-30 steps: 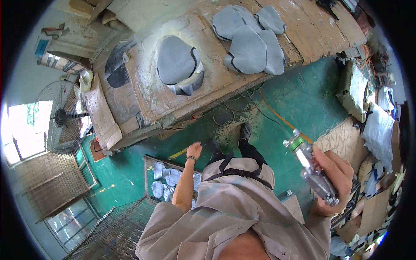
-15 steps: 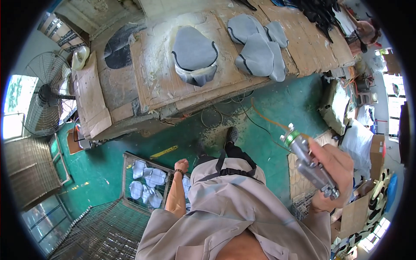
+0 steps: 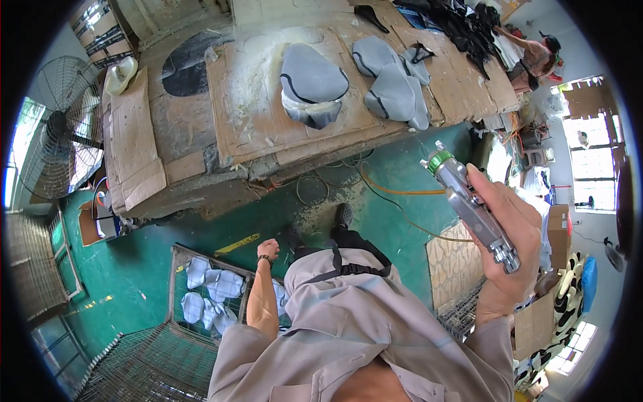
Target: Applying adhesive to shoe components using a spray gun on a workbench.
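Note:
My right hand [image 3: 509, 231] is wrapped round a silver spray gun [image 3: 472, 211] with a green ring near its nozzle end. The gun is held up in the air to the right, its nozzle towards the bench. My left hand [image 3: 268, 250] hangs low by my side with its fingers curled in and nothing visible in it; a dark bracelet circles the wrist. Ahead on the bench, a rounded grey pad [image 3: 311, 72] with a black edge strip rests on a whitish, crusted base. Several similar grey pads [image 3: 395, 92] lie overlapping to its right.
Cardboard [image 3: 184, 167] covers the bench [image 3: 161, 197]. Beside my left arm, a wire rack [image 3: 175, 295] holds grey pieces. A large fan [image 3: 59, 124] stands left. Hoses [image 3: 402, 193] run over the green floor. Another person [image 3: 536, 60] stands far right by black material [image 3: 462, 30].
The view has shifted slightly. My right hand has carried the spray gun a little left and up. A small black piece now shows on the right-hand grey pads. My left hand still hangs down.

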Available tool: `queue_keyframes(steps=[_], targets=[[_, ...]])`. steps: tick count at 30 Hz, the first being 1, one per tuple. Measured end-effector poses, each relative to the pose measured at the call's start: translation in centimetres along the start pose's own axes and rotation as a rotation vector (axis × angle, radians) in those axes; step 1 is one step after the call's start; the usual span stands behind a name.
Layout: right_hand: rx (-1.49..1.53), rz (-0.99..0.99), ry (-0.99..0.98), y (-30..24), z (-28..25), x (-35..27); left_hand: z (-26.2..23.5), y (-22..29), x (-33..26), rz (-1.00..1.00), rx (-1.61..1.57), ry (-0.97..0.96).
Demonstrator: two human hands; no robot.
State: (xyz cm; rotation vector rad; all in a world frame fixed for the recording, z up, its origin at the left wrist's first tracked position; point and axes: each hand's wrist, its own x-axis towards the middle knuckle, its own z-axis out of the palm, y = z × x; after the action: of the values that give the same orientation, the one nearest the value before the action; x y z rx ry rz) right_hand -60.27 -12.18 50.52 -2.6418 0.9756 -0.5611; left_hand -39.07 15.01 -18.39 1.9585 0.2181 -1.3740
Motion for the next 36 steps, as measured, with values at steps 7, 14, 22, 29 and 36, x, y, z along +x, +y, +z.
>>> queue_keyframes(steps=[7,14,22,29,36], targets=[[-0.035,-0.138,-0.079,-4.9,0.7,-0.4,-1.4,-5.4,-0.4,-0.104,-0.008,-0.045],[-0.08,-0.115,-0.097,-8.1,1.5,-2.8,-2.1,-9.0,-1.5,-0.2,-0.153,-0.044],[-0.083,-0.147,-0.109,-5.3,-0.4,-6.1,-0.4,-6.6,-1.6,-0.129,-0.049,-0.069],[-0.02,0.226,0.029,0.5,-1.3,-8.8,3.0,0.8,-1.0,0.077,-0.005,-0.023],[0.223,0.297,0.044,8.2,-2.6,-9.0,9.4,26.4,-5.7,0.996,-0.055,0.252]])
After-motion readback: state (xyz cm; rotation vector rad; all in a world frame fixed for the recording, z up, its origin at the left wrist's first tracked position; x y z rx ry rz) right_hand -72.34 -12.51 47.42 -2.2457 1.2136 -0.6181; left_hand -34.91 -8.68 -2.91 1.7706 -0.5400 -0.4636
